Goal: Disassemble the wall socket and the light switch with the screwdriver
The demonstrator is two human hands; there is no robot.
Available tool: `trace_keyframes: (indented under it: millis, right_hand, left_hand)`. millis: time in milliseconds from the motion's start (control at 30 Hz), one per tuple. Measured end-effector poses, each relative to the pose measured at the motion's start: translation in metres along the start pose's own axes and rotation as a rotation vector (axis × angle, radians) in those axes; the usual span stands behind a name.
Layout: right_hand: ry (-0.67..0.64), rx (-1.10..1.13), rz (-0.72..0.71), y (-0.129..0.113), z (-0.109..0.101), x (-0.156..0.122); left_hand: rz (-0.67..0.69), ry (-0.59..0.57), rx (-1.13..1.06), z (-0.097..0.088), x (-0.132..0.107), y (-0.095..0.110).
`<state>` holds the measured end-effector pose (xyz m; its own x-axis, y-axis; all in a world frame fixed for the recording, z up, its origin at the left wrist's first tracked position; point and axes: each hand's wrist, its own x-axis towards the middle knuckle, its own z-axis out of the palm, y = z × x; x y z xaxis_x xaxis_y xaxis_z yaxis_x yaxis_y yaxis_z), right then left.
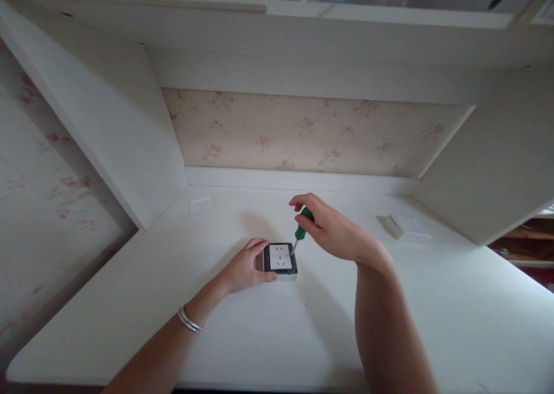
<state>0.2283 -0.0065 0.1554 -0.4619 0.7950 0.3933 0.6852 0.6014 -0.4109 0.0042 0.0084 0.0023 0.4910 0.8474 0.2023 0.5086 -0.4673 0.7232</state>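
A wall socket [280,258] with a white face and dark frame sits on a white box base on the desk. My left hand [250,268] grips it from the left side, thumb along the near edge and fingers at the far corner. In my right hand [325,228] is a screwdriver [300,231] with a green handle, held tilted. Its metal shaft points down to the right edge of the socket's frame, and the tip seems to touch there. Whether a screw sits under the tip is too small to tell.
On the white desk [242,336], a thin white plate [201,205] lies at the back left and a white box-like piece [409,226] at the right. Side panels flank the desk. Overhead hangs a shelf [389,18] holding a red item and clear plastic.
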Motion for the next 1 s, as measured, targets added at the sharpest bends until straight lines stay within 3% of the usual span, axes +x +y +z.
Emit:
trace_keyframes:
  millis: [133, 233, 633, 833, 1000]
  right_hand:
    - [0.148, -0.161, 0.151, 0.004, 0.005, 0.004]
    - [0.193, -0.237, 0.166, 0.009, 0.01, 0.008]
    - [-0.008, 0.031, -0.047, 0.005, 0.003, 0.0]
    - [0.162, -0.139, 0.157, 0.009, 0.011, 0.009]
    - [0.128, -0.091, 0.182, 0.017, 0.012, 0.01]
  left_hand:
    - [0.0, 0.002, -0.012, 0.002, 0.0, -0.002]
    - [-0.018, 0.021, -0.018, 0.005, -0.001, -0.006]
    - [-0.006, 0.014, -0.029, 0.002, 0.001, -0.005]
    - [0.003, 0.022, -0.053, 0.002, 0.002, -0.005]
    - [0.001, 0.024, -0.042, 0.002, 0.001, -0.004]
